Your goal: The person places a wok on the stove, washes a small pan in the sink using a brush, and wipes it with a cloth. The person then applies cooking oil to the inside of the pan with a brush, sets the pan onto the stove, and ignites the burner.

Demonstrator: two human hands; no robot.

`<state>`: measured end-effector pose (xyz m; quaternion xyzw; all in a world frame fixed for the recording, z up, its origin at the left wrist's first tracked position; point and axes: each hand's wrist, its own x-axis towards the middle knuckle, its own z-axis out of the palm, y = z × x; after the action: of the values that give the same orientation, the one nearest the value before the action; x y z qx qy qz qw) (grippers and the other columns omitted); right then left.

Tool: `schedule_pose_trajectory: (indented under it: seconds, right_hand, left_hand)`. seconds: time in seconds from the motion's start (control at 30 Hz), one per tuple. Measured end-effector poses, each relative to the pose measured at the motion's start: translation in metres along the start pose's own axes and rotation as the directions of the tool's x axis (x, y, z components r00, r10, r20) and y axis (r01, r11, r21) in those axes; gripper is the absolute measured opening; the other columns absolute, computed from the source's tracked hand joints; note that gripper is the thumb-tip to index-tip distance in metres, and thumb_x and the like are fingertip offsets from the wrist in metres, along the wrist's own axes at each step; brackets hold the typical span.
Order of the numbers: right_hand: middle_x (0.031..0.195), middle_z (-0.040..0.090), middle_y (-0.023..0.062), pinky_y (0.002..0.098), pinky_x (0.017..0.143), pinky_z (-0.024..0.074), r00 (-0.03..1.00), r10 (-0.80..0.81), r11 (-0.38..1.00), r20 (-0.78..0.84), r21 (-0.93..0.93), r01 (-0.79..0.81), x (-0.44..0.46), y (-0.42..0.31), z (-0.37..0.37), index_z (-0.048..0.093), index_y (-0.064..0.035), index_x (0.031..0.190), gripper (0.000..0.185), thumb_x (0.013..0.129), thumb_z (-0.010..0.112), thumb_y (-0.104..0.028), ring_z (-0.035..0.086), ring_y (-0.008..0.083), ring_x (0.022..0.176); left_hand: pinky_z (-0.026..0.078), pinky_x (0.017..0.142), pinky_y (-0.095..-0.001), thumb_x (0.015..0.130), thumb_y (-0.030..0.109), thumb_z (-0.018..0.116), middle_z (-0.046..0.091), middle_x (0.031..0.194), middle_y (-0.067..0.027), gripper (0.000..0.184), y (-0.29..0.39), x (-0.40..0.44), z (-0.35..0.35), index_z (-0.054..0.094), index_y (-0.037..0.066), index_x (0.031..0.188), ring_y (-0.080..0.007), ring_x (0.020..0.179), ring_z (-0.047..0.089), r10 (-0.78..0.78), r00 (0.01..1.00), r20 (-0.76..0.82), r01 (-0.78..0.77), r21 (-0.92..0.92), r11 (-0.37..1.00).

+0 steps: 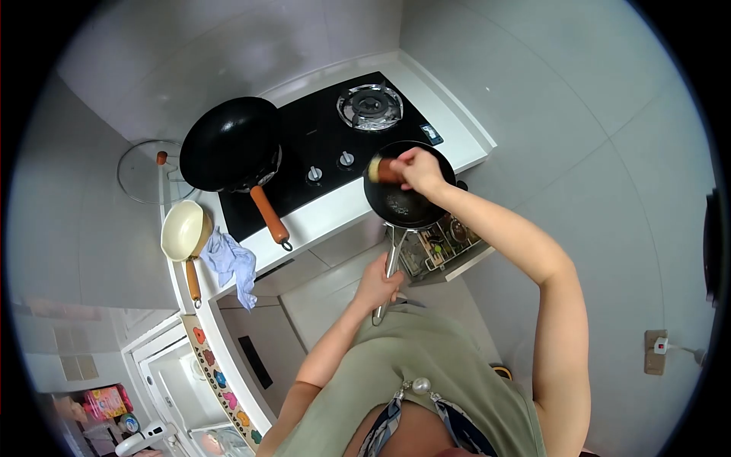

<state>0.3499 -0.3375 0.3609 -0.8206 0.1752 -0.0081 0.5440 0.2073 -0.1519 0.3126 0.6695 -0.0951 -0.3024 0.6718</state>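
My left hand (378, 283) is wrapped round the long metal handle of a black frying pan (407, 209), which is held up over the counter's front edge. Inside the pan, my right hand (420, 169) grips a brush (391, 171) with a brown body and pale bristles. The bristles are at the pan's left inner side, slightly blurred; I cannot tell whether they touch it. A small patch of whitish bubbles or drops shows on the pan's bottom.
A black wok (232, 145) with a wooden handle stands on the black gas hob (312, 137). Left of it are a glass lid (145, 183), a cream saucepan (183, 228) and a blue cloth (232, 263). An open drawer (445, 247) lies below the frying pan. A sink (183, 385) is at lower left.
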Motion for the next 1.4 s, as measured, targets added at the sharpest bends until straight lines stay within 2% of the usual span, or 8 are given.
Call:
schedule_pose_trajectory:
  seconds: [0.17, 0.5, 0.67, 0.87, 0.93, 1.03, 1.2, 1.4]
  right_hand:
    - [0.073, 0.06, 0.0086, 0.0304, 0.046, 0.0543, 0.809, 0.227, 0.963, 0.542, -0.247, -0.105, -0.019, -0.022, -0.026, 0.062, 0.0032, 0.083, 0.019, 0.072, 0.069, -0.012, 0.058, 0.0188, 0.055]
    - [0.081, 0.061, 0.0206, 0.0326, 0.043, 0.0549, 0.818, 0.22, 0.938, 0.532, -0.344, -0.028, -0.02, -0.045, -0.016, 0.063, 0.0076, 0.083, 0.023, 0.068, 0.071, -0.007, 0.063, 0.0294, 0.055]
    - [0.087, 0.064, 0.0161, 0.0342, 0.066, 0.0531, 0.875, -0.116, 0.107, 0.469, -0.87, 0.481, -0.043, -0.064, -0.022, 0.068, -0.0036, 0.082, 0.017, 0.066, 0.064, -0.005, 0.064, 0.0266, 0.084]
    - [0.09, 0.055, 0.0126, 0.0263, 0.055, 0.0513, 0.191, -0.75, -0.446, 0.633, -0.698, 0.561, -0.035, -0.034, -0.024, 0.059, -0.0003, 0.075, 0.015, 0.063, 0.058, -0.01, 0.055, 0.0243, 0.089]
    - [0.1, 0.06, 0.0168, 0.0316, 0.067, 0.0524, 0.716, -0.497, -0.024, 0.49, -0.833, 0.553, -0.046, -0.033, -0.022, 0.062, 0.0002, 0.089, 0.03, 0.059, 0.064, -0.005, 0.059, 0.0301, 0.092]
    - [0.072, 0.065, 0.0131, 0.0324, 0.069, 0.051, 0.745, -0.365, 0.56, 0.559, -0.507, 0.655, -0.042, -0.018, -0.023, 0.066, -0.0008, 0.086, 0.027, 0.061, 0.072, -0.01, 0.063, 0.0262, 0.066]
    - [0.088, 0.058, 0.0129, 0.0354, 0.063, 0.0523, 0.5, -0.768, 0.031, 0.401, -0.756, 0.653, -0.034, -0.02, -0.006, 0.064, -0.0032, 0.082, 0.019, 0.064, 0.059, -0.006, 0.057, 0.0277, 0.083]
    - [0.083, 0.06, 0.0141, 0.0376, 0.07, 0.0501, 0.68, -0.439, 0.433, 0.587, -0.524, 0.733, -0.048, 0.002, -0.007, 0.063, -0.0034, 0.077, 0.013, 0.064, 0.064, -0.005, 0.06, 0.0323, 0.077]
  left_hand:
    - [0.037, 0.036, -0.0256, 0.078, 0.004, 0.054, 0.048, 0.053, -0.0026, 0.013, 0.007, -0.002, -0.004, 0.041, 0.005, 0.077, -0.0113, 0.037, 0.047, 0.008, 1.0, -0.022, -0.007, 0.027, 1.0]
    - [0.038, 0.036, -0.0267, 0.077, 0.008, 0.056, 0.048, 0.051, -0.0023, 0.016, -0.001, -0.005, -0.006, 0.042, 0.004, 0.073, -0.0115, 0.038, 0.049, 0.11, 0.99, -0.084, -0.098, 0.138, 0.986]
    - [0.039, 0.037, -0.0264, 0.078, 0.01, 0.056, 0.048, 0.05, -0.0027, 0.016, -0.027, -0.003, -0.014, 0.042, 0.005, 0.073, -0.0115, 0.039, 0.05, 0.309, 0.947, -0.086, -0.26, 0.361, 0.896]
    - [0.039, 0.037, -0.0265, 0.078, 0.01, 0.056, 0.049, 0.051, -0.0034, 0.016, 0.001, -0.013, -0.012, 0.042, 0.004, 0.073, -0.0116, 0.039, 0.05, 0.202, 0.973, -0.112, -0.172, 0.23, 0.958]
    - [0.039, 0.037, -0.0266, 0.078, 0.009, 0.056, 0.049, 0.051, -0.0036, 0.015, -0.003, -0.008, -0.016, 0.042, 0.003, 0.074, -0.0117, 0.039, 0.05, 0.204, 0.97, -0.129, -0.176, 0.204, 0.963]
    - [0.038, 0.036, -0.0267, 0.078, 0.008, 0.055, 0.05, 0.051, -0.0037, 0.015, -0.006, -0.01, -0.019, 0.042, 0.003, 0.073, -0.0118, 0.038, 0.05, 0.195, 0.974, -0.112, -0.171, 0.19, 0.967]
    - [0.038, 0.036, -0.0268, 0.078, 0.008, 0.056, 0.05, 0.051, -0.0038, 0.016, 0.003, -0.012, -0.014, 0.043, 0.003, 0.072, -0.0119, 0.038, 0.05, 0.222, 0.971, -0.086, -0.199, 0.22, 0.955]
    - [0.039, 0.036, -0.0274, 0.078, 0.009, 0.057, 0.049, 0.05, -0.0044, 0.017, -0.007, -0.005, -0.013, 0.042, 0.002, 0.072, -0.0125, 0.038, 0.05, 0.221, 0.97, -0.105, -0.181, 0.294, 0.938]
